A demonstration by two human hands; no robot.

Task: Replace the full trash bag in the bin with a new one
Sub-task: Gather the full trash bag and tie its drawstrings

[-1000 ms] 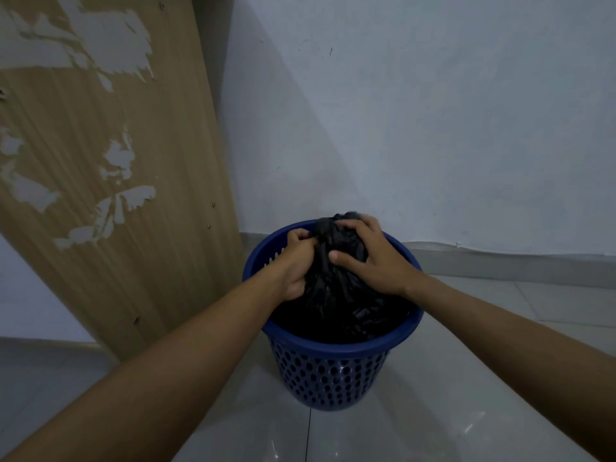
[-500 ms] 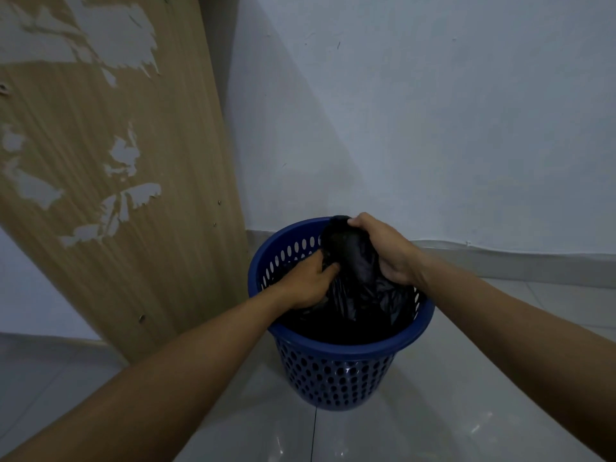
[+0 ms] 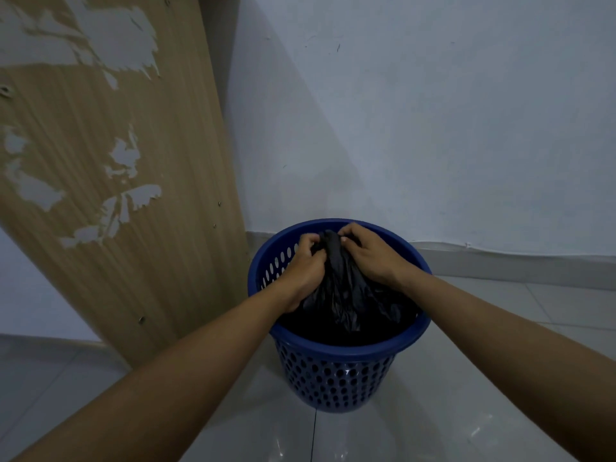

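Observation:
A blue perforated plastic bin stands on the tiled floor near the wall corner. Inside it sits a black trash bag, its top bunched into a neck above the rim. My left hand grips the left side of that neck with curled fingers. My right hand grips the right side, its fingers curled over the gathered plastic. Both hands meet at the bag's top. The bag's lower part is hidden in the dark inside of the bin.
A tall wooden panel with peeled veneer leans or stands just left of the bin. A pale wall rises right behind it. Glossy grey floor tiles spread to the right and front.
My left hand has risen from lower on the bag to the gathered top, beside my right hand. The bag's neck is bunched tighter between both hands.

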